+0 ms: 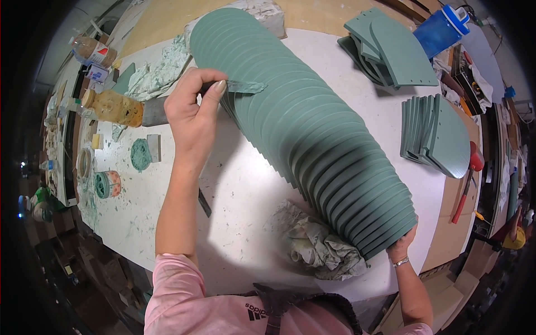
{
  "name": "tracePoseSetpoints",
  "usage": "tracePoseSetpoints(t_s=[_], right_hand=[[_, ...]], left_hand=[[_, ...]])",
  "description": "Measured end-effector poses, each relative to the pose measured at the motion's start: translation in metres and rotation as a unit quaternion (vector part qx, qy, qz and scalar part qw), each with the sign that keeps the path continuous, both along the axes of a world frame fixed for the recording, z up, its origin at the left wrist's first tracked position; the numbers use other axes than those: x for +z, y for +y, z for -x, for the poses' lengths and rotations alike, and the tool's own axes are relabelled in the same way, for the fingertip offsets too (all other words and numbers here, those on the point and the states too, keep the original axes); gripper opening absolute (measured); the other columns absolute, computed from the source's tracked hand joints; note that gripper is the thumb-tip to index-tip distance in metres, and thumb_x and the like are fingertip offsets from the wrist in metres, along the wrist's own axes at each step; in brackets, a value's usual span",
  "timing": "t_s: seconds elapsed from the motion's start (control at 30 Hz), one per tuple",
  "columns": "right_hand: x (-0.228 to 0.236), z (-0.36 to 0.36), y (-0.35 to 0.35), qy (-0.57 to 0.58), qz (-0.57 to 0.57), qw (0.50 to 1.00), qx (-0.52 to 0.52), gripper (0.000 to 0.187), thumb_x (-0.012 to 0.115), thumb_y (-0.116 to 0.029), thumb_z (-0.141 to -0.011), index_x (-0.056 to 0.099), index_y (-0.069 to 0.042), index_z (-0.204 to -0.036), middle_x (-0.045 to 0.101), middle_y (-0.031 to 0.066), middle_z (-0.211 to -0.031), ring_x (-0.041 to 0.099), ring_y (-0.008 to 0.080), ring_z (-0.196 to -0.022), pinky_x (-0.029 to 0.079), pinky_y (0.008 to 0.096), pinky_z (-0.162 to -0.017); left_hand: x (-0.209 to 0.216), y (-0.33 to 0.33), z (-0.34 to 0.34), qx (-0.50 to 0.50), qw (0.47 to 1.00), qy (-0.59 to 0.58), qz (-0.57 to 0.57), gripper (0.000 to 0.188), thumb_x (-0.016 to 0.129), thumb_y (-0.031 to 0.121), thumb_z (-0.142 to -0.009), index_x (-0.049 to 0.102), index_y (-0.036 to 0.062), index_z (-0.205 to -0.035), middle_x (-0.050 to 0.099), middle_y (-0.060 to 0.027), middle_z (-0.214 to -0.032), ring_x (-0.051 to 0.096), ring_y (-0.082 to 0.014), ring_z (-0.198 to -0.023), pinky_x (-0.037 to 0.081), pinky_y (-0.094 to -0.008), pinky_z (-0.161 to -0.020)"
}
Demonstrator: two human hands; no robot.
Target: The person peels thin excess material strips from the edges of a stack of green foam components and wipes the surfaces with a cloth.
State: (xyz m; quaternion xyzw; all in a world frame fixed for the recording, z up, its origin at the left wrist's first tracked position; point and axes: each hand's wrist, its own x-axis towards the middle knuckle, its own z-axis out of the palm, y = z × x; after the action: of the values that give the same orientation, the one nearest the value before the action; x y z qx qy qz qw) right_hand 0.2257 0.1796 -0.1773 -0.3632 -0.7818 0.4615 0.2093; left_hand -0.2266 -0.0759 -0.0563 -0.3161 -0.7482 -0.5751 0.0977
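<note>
Pink shirt [218,317] nearest; the left hand [192,106] pinches a spatula [247,87] at the ridged green stack [312,117] to its right, slanting far-left to near-right; right hand [403,244] touches the near end, grip hidden.

a blue jug [438,34] sits at two o'clock, a red mallet [461,201] at three. at nine o'clock on the counter [237,237] are a tape roll [84,162] and a small yellow block [97,141]; toward ten, an amber bottle [116,108], with a labelled bottle [95,51] beyond.
</note>
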Motion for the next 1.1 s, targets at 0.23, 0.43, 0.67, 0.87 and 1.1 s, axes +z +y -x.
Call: tracePoseSetpoints(t_s=[0.23,0.43,0.67,0.87,1.1], right_hand=[[0.002,0.001,0.0,-0.006,-0.017,1.0,0.003,0.108,0.045,-0.089,-0.074,0.04,0.007,-0.122,0.052,0.0137,-0.111,0.054,0.0219,-0.106,0.044,0.0362,-0.094],[-0.001,-0.001,0.002,-0.013,-0.03,0.999,0.008,0.107,0.043,-0.089,-0.075,0.041,0.008,-0.121,0.052,0.0133,-0.11,0.054,0.022,-0.105,0.044,0.036,-0.094],[0.001,0.002,0.0,-0.003,-0.014,1.0,0.0,0.108,0.046,-0.09,-0.072,0.042,0.007,-0.12,0.052,0.0131,-0.111,0.054,0.0214,-0.105,0.044,0.036,-0.094],[0.004,0.004,-0.001,0.003,0.01,1.0,-0.006,0.11,0.047,-0.091,-0.071,0.041,0.007,-0.121,0.052,0.0131,-0.112,0.053,0.0213,-0.107,0.044,0.0362,-0.095],[0.003,0.002,0.0,-0.009,-0.018,1.0,0.003,0.108,0.045,-0.09,-0.073,0.042,0.007,-0.119,0.052,0.0132,-0.11,0.053,0.0216,-0.105,0.043,0.036,-0.094]], left_hand=[[0.002,0.001,-0.001,0.008,0.999,0.035,0.021,0.005,0.064,-0.002,-0.086,0.065,-0.0027,-0.091,0.059,-0.0047,-0.078,0.051,-0.0127,-0.07,0.042,-0.0248,-0.065],[0.007,0.005,-0.006,0.008,0.999,0.043,-0.007,0.005,0.064,-0.003,-0.085,0.065,-0.0023,-0.09,0.058,-0.0049,-0.076,0.052,-0.0129,-0.069,0.042,-0.025,-0.064],[0.006,0.017,-0.007,-0.024,0.998,0.051,0.021,0.005,0.063,-0.004,-0.085,0.065,-0.0021,-0.089,0.058,-0.0062,-0.076,0.052,-0.0141,-0.069,0.042,-0.0253,-0.064],[0.007,0.022,-0.007,-0.031,0.998,0.057,0.016,0.005,0.063,-0.003,-0.085,0.066,-0.0024,-0.09,0.059,-0.0069,-0.078,0.053,-0.0141,-0.07,0.043,-0.0254,-0.065],[0.002,0.026,-0.008,-0.026,0.999,0.021,-0.025,0.006,0.063,-0.002,-0.086,0.066,-0.0023,-0.092,0.059,-0.006,-0.079,0.053,-0.0134,-0.072,0.043,-0.0246,-0.067]])
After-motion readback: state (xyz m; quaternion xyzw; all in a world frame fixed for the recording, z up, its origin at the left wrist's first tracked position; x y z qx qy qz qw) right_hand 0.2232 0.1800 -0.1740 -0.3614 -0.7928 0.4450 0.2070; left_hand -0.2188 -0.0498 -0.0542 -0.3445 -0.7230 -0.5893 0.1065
